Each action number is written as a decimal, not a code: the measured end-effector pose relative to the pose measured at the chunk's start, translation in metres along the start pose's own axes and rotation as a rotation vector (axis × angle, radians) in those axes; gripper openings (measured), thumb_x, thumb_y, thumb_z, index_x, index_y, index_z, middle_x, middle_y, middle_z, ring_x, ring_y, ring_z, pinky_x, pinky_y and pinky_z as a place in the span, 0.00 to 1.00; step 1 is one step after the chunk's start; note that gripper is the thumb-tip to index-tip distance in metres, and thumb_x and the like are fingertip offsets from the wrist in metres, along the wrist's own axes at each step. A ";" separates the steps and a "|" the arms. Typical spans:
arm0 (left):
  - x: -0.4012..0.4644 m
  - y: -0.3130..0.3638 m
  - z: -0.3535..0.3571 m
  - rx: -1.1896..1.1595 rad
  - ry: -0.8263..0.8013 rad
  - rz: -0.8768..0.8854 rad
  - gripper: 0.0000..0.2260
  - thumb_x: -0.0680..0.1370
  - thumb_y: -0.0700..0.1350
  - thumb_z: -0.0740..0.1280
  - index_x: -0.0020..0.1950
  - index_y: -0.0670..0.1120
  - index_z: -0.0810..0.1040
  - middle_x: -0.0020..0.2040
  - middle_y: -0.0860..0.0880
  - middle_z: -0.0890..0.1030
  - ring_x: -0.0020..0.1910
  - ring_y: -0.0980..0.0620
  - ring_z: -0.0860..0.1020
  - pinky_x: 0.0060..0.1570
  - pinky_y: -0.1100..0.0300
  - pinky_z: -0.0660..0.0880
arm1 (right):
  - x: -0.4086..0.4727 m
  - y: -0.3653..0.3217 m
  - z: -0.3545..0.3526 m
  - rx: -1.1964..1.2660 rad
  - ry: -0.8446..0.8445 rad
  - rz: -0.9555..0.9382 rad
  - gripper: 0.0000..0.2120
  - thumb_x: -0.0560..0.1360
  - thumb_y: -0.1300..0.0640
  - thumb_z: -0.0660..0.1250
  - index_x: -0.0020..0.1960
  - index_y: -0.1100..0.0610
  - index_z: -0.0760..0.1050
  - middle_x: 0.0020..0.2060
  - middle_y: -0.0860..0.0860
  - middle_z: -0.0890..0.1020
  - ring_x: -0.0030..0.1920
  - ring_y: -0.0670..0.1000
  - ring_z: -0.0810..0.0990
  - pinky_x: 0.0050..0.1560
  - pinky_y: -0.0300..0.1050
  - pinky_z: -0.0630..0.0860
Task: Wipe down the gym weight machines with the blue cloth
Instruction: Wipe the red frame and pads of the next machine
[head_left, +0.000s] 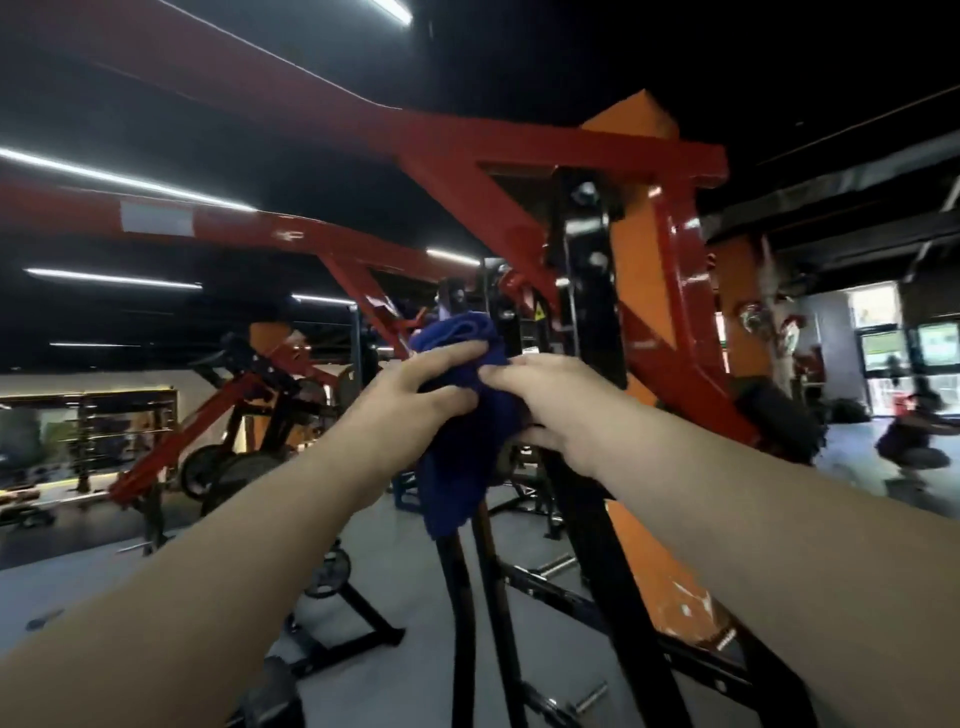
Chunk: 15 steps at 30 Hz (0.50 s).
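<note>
The blue cloth hangs bunched in mid-air at the centre of the head view, in front of the red and black weight machine. My left hand grips the cloth's upper part from the left, thumb and fingers curled round it. From the right, my right hand pinches the same bunch, and its lower fingers are hidden behind the fabric. The cloth's lower end dangles free over two black upright bars. The cloth does not visibly touch the machine.
Red frame arms cross overhead from the left. An orange pillar stands behind the machine. Weight plates and another red machine sit at left. Black base rails lie on the grey floor. A crouched person is at far right.
</note>
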<state>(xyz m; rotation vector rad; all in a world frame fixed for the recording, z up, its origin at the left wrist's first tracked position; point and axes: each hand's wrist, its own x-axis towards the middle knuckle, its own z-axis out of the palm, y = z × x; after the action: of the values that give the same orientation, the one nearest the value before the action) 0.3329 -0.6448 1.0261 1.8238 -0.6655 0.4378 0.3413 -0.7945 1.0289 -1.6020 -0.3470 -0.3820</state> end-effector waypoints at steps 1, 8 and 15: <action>0.004 0.001 0.017 -0.034 0.000 -0.010 0.17 0.79 0.38 0.65 0.61 0.58 0.80 0.58 0.55 0.80 0.55 0.56 0.79 0.55 0.59 0.78 | -0.002 0.003 -0.021 -0.019 0.034 0.004 0.04 0.77 0.55 0.69 0.50 0.54 0.79 0.49 0.54 0.85 0.52 0.56 0.83 0.56 0.54 0.79; 0.034 -0.007 0.124 0.064 -0.172 -0.255 0.22 0.78 0.57 0.66 0.71 0.63 0.67 0.65 0.50 0.75 0.59 0.49 0.76 0.49 0.54 0.76 | -0.010 0.032 -0.132 -0.031 0.164 0.105 0.12 0.79 0.49 0.66 0.60 0.51 0.78 0.58 0.51 0.81 0.56 0.54 0.80 0.60 0.55 0.76; 0.071 -0.012 0.198 -0.111 -0.437 -0.108 0.18 0.74 0.51 0.74 0.61 0.48 0.78 0.52 0.49 0.85 0.51 0.50 0.84 0.54 0.54 0.80 | -0.014 0.049 -0.212 0.081 0.108 0.009 0.09 0.78 0.61 0.67 0.58 0.54 0.79 0.48 0.53 0.86 0.48 0.52 0.85 0.42 0.44 0.80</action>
<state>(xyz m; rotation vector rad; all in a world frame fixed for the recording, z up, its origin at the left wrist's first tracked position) 0.3907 -0.8447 0.9917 1.8522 -0.8619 -0.0756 0.3431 -1.0095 0.9907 -1.4968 -0.2701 -0.4406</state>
